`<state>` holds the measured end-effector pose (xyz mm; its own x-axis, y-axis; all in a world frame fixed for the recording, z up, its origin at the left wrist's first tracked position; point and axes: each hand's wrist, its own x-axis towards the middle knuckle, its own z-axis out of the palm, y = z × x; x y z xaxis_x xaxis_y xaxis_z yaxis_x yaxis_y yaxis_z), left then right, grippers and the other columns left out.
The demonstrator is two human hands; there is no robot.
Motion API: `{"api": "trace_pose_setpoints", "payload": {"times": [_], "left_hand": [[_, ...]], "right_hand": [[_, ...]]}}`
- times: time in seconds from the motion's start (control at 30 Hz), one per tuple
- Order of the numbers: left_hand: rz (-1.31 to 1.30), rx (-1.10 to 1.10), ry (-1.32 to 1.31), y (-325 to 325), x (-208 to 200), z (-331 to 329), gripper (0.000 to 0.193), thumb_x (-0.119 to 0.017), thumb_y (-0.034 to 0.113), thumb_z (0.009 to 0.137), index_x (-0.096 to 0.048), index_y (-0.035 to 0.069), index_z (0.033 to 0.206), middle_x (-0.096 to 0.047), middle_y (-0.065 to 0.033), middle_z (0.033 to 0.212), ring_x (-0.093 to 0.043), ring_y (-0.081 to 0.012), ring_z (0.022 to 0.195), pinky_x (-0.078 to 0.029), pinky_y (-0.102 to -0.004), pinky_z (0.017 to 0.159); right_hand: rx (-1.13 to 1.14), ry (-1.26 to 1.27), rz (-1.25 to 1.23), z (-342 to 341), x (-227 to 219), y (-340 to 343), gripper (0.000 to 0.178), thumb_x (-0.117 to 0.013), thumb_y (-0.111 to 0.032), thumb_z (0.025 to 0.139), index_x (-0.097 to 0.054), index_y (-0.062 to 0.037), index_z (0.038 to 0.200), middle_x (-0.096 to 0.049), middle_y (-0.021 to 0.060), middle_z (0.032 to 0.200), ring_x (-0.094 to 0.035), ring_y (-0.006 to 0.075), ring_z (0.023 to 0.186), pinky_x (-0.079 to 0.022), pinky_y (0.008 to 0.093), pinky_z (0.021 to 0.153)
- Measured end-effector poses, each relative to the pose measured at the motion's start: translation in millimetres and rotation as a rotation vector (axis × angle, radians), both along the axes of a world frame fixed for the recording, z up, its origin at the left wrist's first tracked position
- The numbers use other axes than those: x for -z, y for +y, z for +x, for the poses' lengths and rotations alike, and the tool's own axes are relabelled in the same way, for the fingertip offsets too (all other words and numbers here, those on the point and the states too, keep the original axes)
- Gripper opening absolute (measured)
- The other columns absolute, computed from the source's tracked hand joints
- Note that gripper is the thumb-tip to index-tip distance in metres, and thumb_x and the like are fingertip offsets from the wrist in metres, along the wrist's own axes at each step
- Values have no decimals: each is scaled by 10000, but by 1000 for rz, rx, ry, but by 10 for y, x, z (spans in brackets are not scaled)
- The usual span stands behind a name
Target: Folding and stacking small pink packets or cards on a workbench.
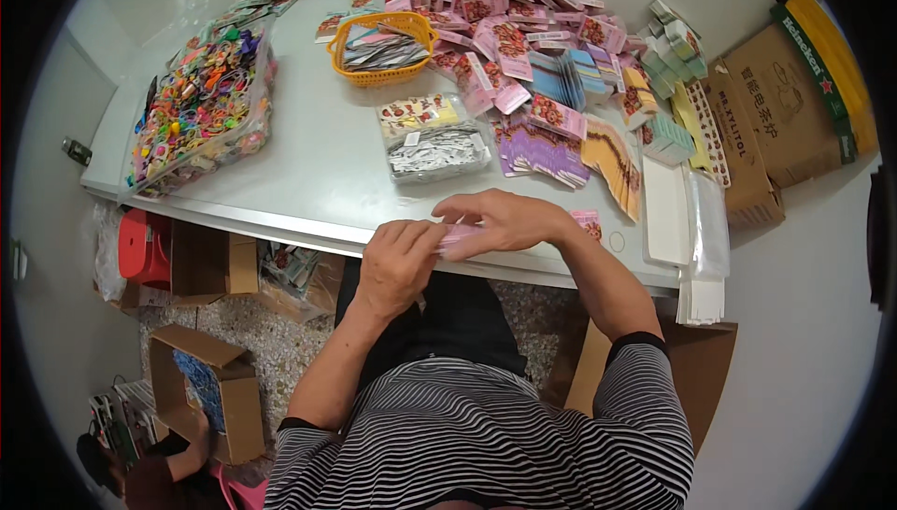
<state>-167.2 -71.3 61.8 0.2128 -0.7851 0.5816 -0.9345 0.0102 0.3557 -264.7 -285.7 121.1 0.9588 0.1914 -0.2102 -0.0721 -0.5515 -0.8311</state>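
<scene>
Has three open containers on the white table [318, 155]. At the left, one big clear bin [224, 157], full of small many-coloured trinkets [201, 80], too many to count. Towards the back, one orange basket [388, 77] of flat packets, mostly grey. Nearer, one clear box [439, 174], with white packets in front and yellow-and-red pieces behind. By the table's right end, one long white tray [665, 220]. On the floor at the left, one cardboard box [241, 417] with blue things inside.

Shows two spreads of cards, one purple fan [537, 150] and one orange fan [612, 169], in front of a heap of pink packs [505, 38] beyond counting. Near the right wrist, one pink card [589, 222] and one thin ring [609, 243].

Holds one pink packet [458, 237] near the table's front edge, between the two hands: just right of the left hand [397, 260], gripped at one end by closed, curled fingers; under the thumb of the right hand [514, 220], index finger spread away, underside hidden, so impossible to tell whether gripping too.
</scene>
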Motion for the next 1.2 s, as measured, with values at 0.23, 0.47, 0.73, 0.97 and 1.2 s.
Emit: {"api": "trace_pose_setpoints", "payload": {"times": [0.23, 0.47, 0.73, 0.97, 1.2], "left_hand": [[-214, -348, 716, 392, 331, 519, 282, -741, 81, 923, -620, -27, 1154, -748, -163, 985, -743, -207, 858, -583, -310, 752], [-365, -459, 1158, 332, 536, 1075, 225, -649, 141, 1012, -586, 2, 1178, -718, -78, 1001, -691, -105, 851, -549, -236, 704], [-436, -356, 1350, 302, 774, 1192, 310, -641, 71, 1005, -524, -42, 1268, -702, -120, 1077, -689, -136, 925, -574, -265, 799], [-427, -299, 1385, 282, 791, 1221, 370, -640, 9, 989, -480, -90, 1307, -686, -184, 1157, -696, -184, 1034, -591, -301, 900], [-481, -306, 1383, 262, 780, 1220, 376, -659, 28, 983, -491, -77, 1303, -703, -162, 1122, -704, -164, 985, -595, -281, 860]], "right_hand": [[401, -377, -52, 791, 80, -653, 399, -621, -272, 1008, -636, -5, 1304, -705, 78, 1162, -646, 161, 1012, -535, 338, 864], [522, -639, -370, 2451, 228, -1276, 361, -613, -221, 992, -638, 4, 1274, -726, 173, 1109, -696, 251, 977, -535, 354, 872], [277, -433, -623, 3625, 492, -1581, 351, -577, -321, 1010, -672, 5, 1099, -696, 274, 987, -673, 427, 903, -503, 480, 783], [397, -634, -916, 3627, 541, -1821, 359, -637, -316, 945, -693, 25, 845, -684, 257, 802, -672, 424, 769, -508, 496, 711], [475, -546, -675, 3274, 252, -1672, 325, -705, -363, 891, -772, -53, 965, -722, 211, 887, -690, 394, 818, -533, 462, 738]]}}
